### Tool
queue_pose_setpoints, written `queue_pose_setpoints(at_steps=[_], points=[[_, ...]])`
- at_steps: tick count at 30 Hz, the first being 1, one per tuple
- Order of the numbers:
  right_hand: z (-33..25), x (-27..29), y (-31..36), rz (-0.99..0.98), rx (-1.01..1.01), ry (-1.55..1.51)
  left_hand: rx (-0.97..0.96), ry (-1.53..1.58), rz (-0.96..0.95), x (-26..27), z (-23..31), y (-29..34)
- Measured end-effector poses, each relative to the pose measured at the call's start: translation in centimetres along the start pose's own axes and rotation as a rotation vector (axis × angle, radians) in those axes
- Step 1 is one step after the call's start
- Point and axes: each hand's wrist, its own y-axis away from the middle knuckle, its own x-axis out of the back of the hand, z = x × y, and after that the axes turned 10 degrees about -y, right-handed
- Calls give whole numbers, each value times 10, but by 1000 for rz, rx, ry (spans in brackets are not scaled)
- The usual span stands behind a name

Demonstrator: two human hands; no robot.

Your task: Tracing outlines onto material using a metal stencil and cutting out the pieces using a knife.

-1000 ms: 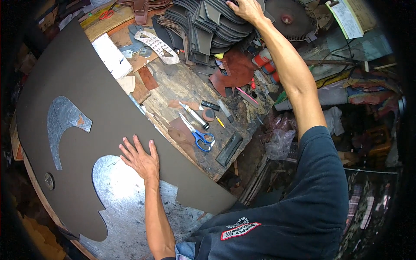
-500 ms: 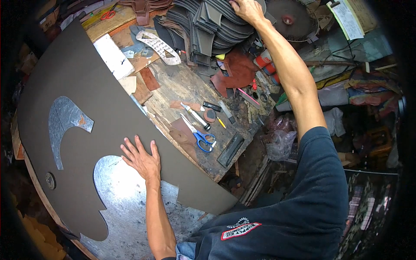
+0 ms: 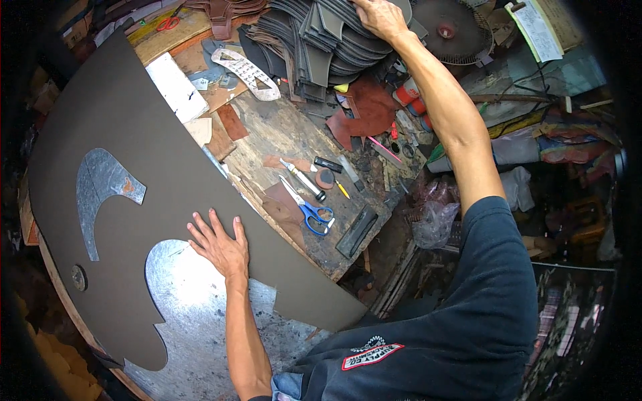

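Key relation: the tall, fanned stack of dark grey, leather-like cut pieces (image 3: 348, 50) sits at the far end of the worn wooden bench (image 3: 267, 127), ahead and to the right of the left hand (image 3: 222, 248); the right hand (image 3: 381, 21) is the nearer one, arm stretched past the bench's right edge, touching the stack's upper right side. The large, smooth dark brown-grey sheet (image 3: 147, 134) lies along the bench's left edge, long axis running far left to near right, left hand on it. So stack and sheet are apart, one hand at each. Left: palm down, fingers fanned, thumb out, nothing gripped; fingertips on the sheet, wrist over the bare silvery metal surface (image 3: 187, 307) showing past the sheet's curved cut edge. Right: fingertips run into the top of the view, can't tell if it's pinching a piece or just resting. Crescent of mottled grey metal (image 3: 97, 180) in the sheet's left part; can't tell if it's a plate on top or metal seen through an opening. Small round dark disc (image 3: 79, 277) near the sheet's left edge. Blue-handled steel scissors (image 3: 304, 204) lie toward the bench's near corner, blades pointing far left, clear of both hands.
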Motion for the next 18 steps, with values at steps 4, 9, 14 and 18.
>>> queue_pose_setpoints(at_steps=[4,9,14,18], points=[[-11,3,-2,-31,-82,43,3,6,-10,0,0,0],[-10,-3,-6,-40,-121,70,4,7,-19,0,1,0],[-3,-12,-5,-58,-155,127,0,-19,-15,3,1,0],[3,-17,-5,-48,-119,126,0,-6,-20,4,3,-1]])
